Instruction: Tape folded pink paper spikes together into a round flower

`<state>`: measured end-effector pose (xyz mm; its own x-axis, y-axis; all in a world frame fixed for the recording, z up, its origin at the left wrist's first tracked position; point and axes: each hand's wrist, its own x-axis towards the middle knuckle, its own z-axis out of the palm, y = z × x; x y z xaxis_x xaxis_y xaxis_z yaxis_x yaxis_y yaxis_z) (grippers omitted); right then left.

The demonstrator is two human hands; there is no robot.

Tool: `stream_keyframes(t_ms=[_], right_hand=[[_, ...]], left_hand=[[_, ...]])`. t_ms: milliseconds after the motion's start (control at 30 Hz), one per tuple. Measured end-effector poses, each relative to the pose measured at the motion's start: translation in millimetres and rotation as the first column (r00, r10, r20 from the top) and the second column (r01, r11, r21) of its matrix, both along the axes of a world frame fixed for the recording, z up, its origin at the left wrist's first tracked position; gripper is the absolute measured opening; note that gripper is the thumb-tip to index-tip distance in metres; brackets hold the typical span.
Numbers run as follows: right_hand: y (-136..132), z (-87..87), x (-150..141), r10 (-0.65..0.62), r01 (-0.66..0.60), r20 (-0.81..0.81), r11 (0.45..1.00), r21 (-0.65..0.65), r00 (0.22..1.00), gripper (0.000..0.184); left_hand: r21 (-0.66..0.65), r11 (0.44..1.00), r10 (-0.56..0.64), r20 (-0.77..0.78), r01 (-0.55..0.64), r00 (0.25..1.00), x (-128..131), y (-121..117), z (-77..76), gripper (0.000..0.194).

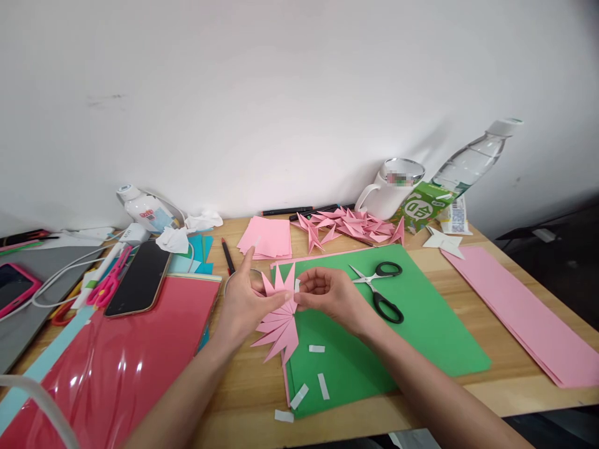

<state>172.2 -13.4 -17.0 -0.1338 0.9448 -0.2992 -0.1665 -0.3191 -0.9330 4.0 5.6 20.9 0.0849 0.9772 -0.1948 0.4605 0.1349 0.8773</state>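
My left hand (244, 300) grips a pink folded paper fan of pointed petals (279, 324) by its inner edge, thumb on top and index finger stretched upward. My right hand (327, 293) pinches the same paper piece at its right edge, where a small white strip shows between the fingertips. Both hands hover over the left edge of a green paper sheet (421, 337). Black-handled scissors (381, 290) lie on the green sheet just right of my right hand. Small white strips (322, 385) lie on the green sheet below the hands.
A pile of folded pink petals (350, 226) and a pink square stack (266, 238) lie behind. Red sheets (140, 362) with a phone (139, 279) sit left, long pink sheets (528, 315) right. A white mug (390, 187), a tilted bottle (472, 161) and pens stand at the wall.
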Motion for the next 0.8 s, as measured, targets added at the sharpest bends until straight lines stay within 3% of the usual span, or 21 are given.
stream_keyframes(t_ms=[133, 267, 367, 500, 600, 700, 767, 800], right_hand=[[-2, 4.1, 1, -0.003, 0.003, 0.029, 1.000, 0.000, 1.000, 0.046], [-5, 10.5, 2, -0.030, 0.029, 0.013, 0.996, 0.079, 0.999, 0.058], [-7, 12.7, -1, -0.067, 0.068, -0.011, 0.982, 0.177, 0.998, 0.040], [-11, 14.4, -5, -0.122, 0.096, 0.052, 0.928, 0.360, 0.991, 0.025], [-16, 17.6, -6, -0.189, 0.104, 0.101, 0.831, 0.546, 0.977, 0.012], [-20, 22.9, -5, -0.300, 0.083, 0.164, 0.667, 0.741, 0.940, 0.011], [-21, 27.8, -3, -0.363, 0.047, 0.200, 0.568, 0.821, 0.910, 0.013], [-22, 30.5, -2, -0.381, 0.028, 0.210, 0.532, 0.846, 0.901, 0.014]], left_hand=[[-0.021, 1.000, 0.002, 0.004, -0.002, 1.000, -1, 0, -0.6, 0.110], [-0.042, 0.999, -0.013, 0.020, 0.014, 1.000, -1, 1, 3.6, 0.112], [-0.054, 0.998, 0.022, 0.067, -0.019, 0.997, 1, 0, 10.5, 0.113], [0.020, 0.997, 0.072, 0.127, -0.075, 0.989, 2, -8, 21.8, 0.111], [0.103, 0.990, 0.084, 0.107, -0.095, 0.991, 1, -16, 27.4, 0.110], [0.249, 0.963, 0.083, 0.082, -0.101, 0.993, -2, -23, 26.2, 0.110], [0.439, 0.898, -0.018, 0.060, -0.010, 0.998, -5, -26, 22.2, 0.106], [0.565, 0.822, -0.116, 0.039, 0.074, 0.992, -7, -27, 20.0, 0.103]])
